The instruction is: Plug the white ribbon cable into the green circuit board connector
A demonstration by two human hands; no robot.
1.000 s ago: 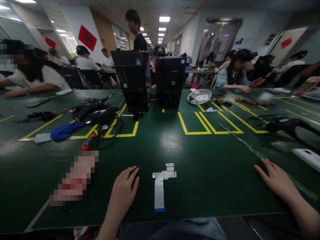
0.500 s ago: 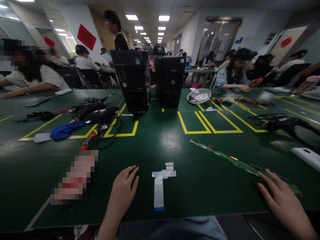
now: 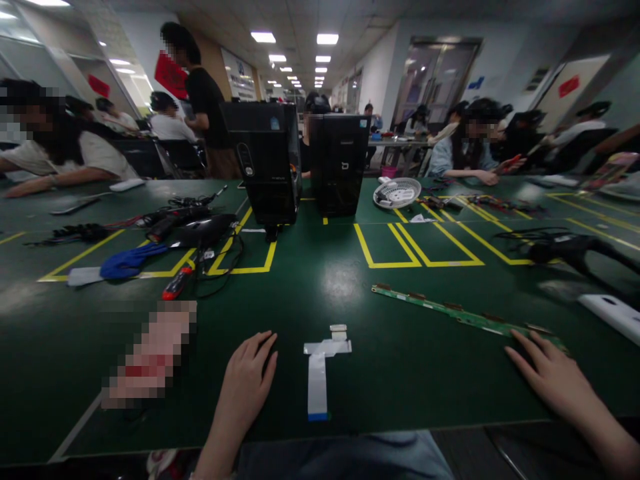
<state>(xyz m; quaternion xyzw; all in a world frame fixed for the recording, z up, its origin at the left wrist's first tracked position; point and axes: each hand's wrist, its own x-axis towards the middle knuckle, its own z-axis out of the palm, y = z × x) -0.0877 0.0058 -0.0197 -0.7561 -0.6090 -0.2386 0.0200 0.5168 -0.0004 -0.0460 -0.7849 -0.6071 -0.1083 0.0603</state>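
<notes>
Right hand lies loosely unfurled, its fingertips on the near end of the green circuit strip without wrapping around it; the left hand rests relaxed, holding nothing. The strip sits on the counter, right of centre. It looks light, thin, fairly stiff and fragile, probably best held by its edges near mid-length. Its long axis slants leftward and away from the right hand. A white ribbon cable lies beside the left hand; two black computer towers stand beyond.
</notes>
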